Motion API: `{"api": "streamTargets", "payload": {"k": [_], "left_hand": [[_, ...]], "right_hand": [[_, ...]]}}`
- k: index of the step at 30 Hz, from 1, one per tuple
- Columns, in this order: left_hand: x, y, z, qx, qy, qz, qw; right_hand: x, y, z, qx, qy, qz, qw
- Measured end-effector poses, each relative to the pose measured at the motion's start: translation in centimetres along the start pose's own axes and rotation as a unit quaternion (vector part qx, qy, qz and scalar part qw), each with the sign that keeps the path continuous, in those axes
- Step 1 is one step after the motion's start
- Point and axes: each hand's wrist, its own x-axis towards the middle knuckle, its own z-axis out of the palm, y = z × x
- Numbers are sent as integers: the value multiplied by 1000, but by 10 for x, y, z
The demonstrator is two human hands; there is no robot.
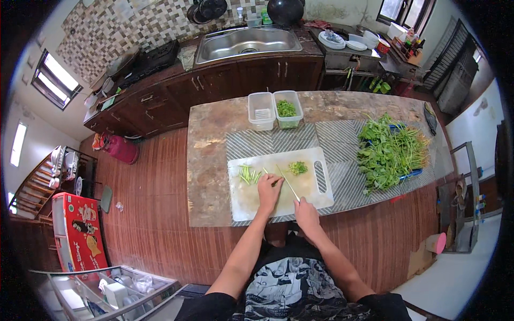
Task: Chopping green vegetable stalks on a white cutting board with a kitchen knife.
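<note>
On the white cutting board point(246, 206), my right hand point(306, 213) grips a knife point(290, 185) whose thin blade slants away to the upper left. Just left of the blade, my left hand point(269, 191) has its fingers curled down onto the board. A pale green stalk point(265, 170) pokes out past those fingertips; the rest of what they pinch is hidden. Cut lengths of green stalk point(248, 174) lie loose at the board's left. Beyond the blade, to the right, sits a small heap of finely chopped greens point(297, 168).
Two clear plastic containers point(261, 119) stand at the table's far edge, the right one holding chopped greens point(286, 108). A large pile of leafy greens point(383, 155) rests on a blue tray point(411, 175) at the right. Behind the wooden table point(206, 176) are a counter and steel sink point(249, 45).
</note>
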Motion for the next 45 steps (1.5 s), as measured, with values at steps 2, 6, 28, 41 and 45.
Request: {"api": "streamTargets", "payload": {"k": [2,6,28,41,45], "left_hand": [[-1,3,1,3,3,8,1000],[-3,0,-2,6,15,19,1000],[-8,13,5,22,44,72,996],[-6,4,3,29,33,60,997],[-5,4,3,7,26,40,999]], "right_hand": [[-2,-1,0,14,6,1,1000],[-23,9,3,17,10,8,1000],[-2,17,6,120,37,-11,992],[-29,24,3,130,15,5,991],[-35,14,-4,94,4,23,995]]}}
